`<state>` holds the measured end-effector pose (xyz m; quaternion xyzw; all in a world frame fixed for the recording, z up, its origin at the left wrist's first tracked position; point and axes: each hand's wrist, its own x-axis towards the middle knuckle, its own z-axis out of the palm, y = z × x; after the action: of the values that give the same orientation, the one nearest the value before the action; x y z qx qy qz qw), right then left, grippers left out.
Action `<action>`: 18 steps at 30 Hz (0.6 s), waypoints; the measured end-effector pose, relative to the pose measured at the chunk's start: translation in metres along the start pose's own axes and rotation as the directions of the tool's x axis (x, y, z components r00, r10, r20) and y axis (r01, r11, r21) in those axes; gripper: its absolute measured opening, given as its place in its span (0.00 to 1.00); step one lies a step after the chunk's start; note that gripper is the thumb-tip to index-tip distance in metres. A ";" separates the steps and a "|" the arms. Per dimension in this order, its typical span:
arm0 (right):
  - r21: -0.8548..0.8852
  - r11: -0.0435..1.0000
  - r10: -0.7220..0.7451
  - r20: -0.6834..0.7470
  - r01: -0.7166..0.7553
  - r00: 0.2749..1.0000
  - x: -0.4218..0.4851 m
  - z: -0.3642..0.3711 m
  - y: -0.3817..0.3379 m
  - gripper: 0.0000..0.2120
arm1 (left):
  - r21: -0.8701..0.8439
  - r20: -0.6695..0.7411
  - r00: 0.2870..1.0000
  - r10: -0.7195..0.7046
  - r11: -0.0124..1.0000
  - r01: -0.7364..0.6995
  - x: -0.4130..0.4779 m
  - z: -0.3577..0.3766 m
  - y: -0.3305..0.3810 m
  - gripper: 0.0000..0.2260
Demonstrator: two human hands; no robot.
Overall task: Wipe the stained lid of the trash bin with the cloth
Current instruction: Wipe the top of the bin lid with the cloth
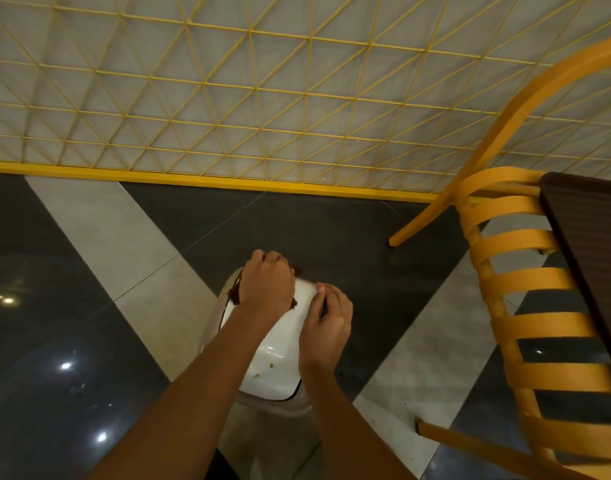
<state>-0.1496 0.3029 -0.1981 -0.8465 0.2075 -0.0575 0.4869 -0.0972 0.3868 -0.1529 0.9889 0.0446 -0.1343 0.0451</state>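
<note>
dim warm light, lamp glints on glossy floor (65,367), wide-angle edge bending

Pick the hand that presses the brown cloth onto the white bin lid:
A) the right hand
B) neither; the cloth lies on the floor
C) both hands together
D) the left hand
D: the left hand bears down on the brown cloth at the far end of the lid, and the right hand grips the lid's right edge.
</note>
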 end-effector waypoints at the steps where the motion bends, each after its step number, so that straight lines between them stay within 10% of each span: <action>1: -0.005 1.000 -0.003 -0.009 0.003 1.000 0.000 0.001 0.001 0.13 | 0.005 0.013 1.000 0.018 1.000 -0.018 0.001 0.000 0.005 0.15; 18: -0.013 0.999 -0.041 -0.045 0.041 0.998 0.000 0.001 -0.001 0.12 | -0.207 0.077 0.988 0.135 0.971 -0.116 0.011 0.001 0.012 0.18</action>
<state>-0.1495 0.3040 -0.1974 -0.8520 0.2015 -0.0854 0.4757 -0.0861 0.3754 -0.1557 0.9729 -0.0067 -0.1706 0.1557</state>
